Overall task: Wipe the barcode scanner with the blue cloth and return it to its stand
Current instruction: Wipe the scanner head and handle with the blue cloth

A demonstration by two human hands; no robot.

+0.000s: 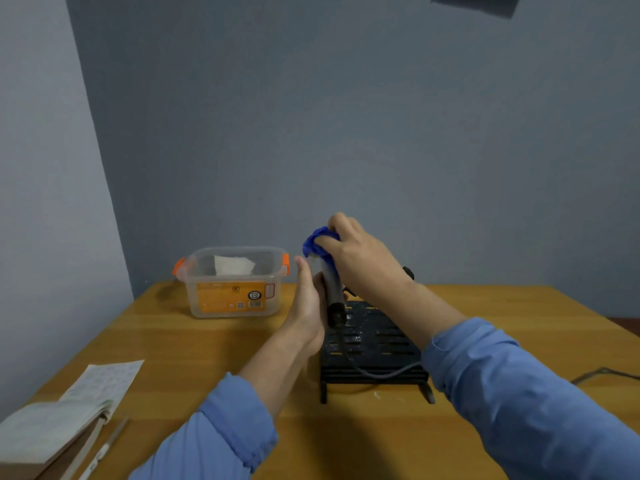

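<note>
The grey barcode scanner (331,289) is held upright above the table, handle down, with its cable running off the bottom. My left hand (308,306) grips the handle from the left side. My right hand (356,254) presses a bunched blue cloth (317,241) onto the scanner's head, which the cloth and fingers hide. Directly below stands the black slotted stand (374,344) on the wooden table, with nothing resting in it but the cable.
A clear plastic box (232,282) with orange clips and a white tissue inside sits at the back left. An open booklet (62,410) and a pen (104,448) lie at the front left. A dark cable (602,374) trails off right. The grey wall is close behind.
</note>
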